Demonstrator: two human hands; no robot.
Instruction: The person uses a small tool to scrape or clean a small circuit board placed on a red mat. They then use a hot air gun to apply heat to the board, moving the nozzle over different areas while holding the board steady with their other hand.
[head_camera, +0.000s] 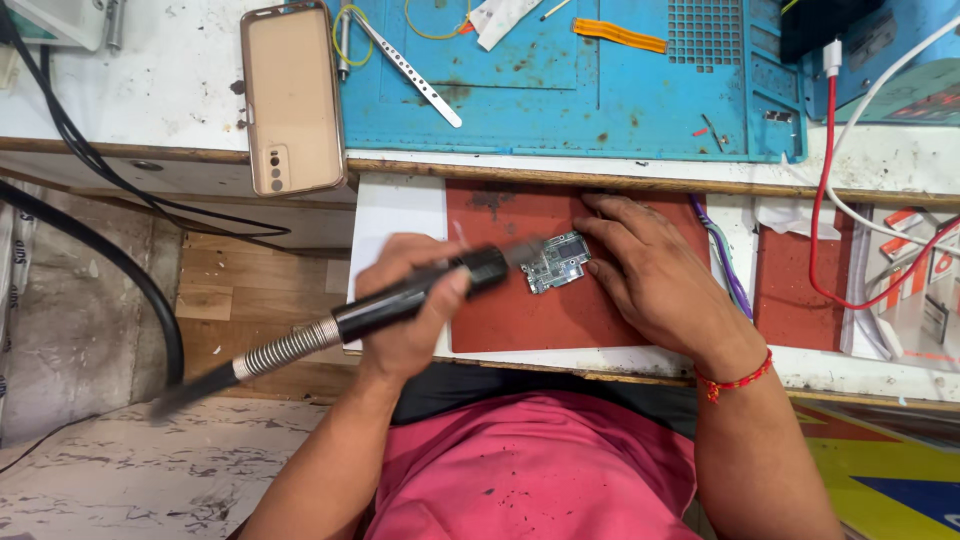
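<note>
**Hot-air handle over circuit board**

Left hand (405, 305): closed around a black hot-air handle (420, 292), fingers wrapped over the barrel, thumb near the front end. Handle tilted, metal nozzle aimed right and slightly up at a small circuit board (556, 262); nozzle tip blurred, contact with the board impossible to tell. Coiled metal spring (288, 349) and black hose trailing off to the lower left. Left forearm rising from bottom centre, wrist bent inward.

Right hand (650, 270): mostly open, palm down, fingers spread and reaching left, fingertips (590, 228) pressing at the board's right edge. Red thread bracelet (735, 382) at the wrist; forearm running down to the lower right.

Board lying flat on a red mat (520, 320), between both hands, near the mat's middle. Beyond, on the bench: blue work mat (560, 110), phone in clear case (292, 98), metal tweezers (410, 72), red cable (822, 230).
</note>
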